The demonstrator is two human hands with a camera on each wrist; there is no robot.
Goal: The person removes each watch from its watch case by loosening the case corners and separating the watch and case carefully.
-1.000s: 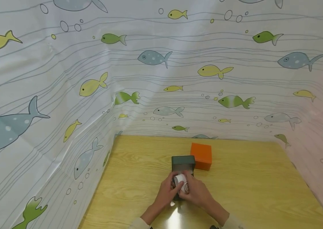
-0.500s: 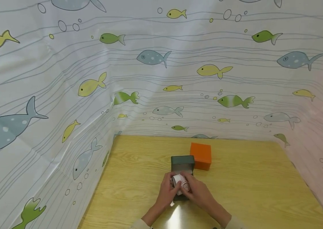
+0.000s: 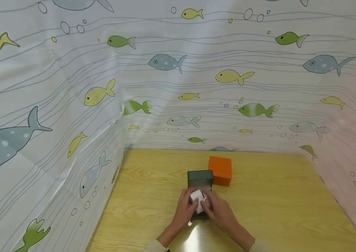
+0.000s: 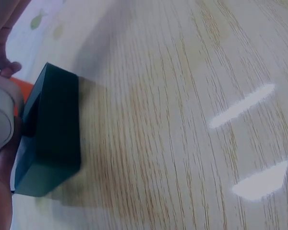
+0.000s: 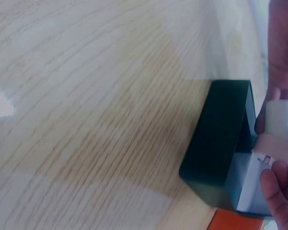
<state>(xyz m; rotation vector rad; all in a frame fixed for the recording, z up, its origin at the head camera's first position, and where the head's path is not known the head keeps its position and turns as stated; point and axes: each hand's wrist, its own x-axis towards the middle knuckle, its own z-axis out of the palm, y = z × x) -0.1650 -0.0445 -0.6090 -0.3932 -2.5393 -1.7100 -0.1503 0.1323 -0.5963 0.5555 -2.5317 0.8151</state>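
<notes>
Both hands meet over an open dark green box (image 3: 200, 175), whose lid stands up behind them. Between the fingers is a white cushion-like roll (image 3: 198, 200), with a watch (image 3: 207, 202) beside it on the right. A pale pinkish strap (image 5: 277, 145) with a small metal buckle lies against the white roll in the right wrist view. My left hand (image 3: 182, 210) grips the roll from the left. My right hand (image 3: 223, 212) pinches the watch and its strap from the right. Fingers hide much of both things and of the box's inside.
An orange box (image 3: 220, 170) stands just behind the green box, to its right. All this is on a light wood-grain table (image 3: 279, 203). A white sheet printed with fish (image 3: 165, 63) walls the table at the back and sides.
The white roll has turned in the hands and shows more of its plain side. The watch face has shifted slightly right. The boxes stay put while the head view drifts a little.
</notes>
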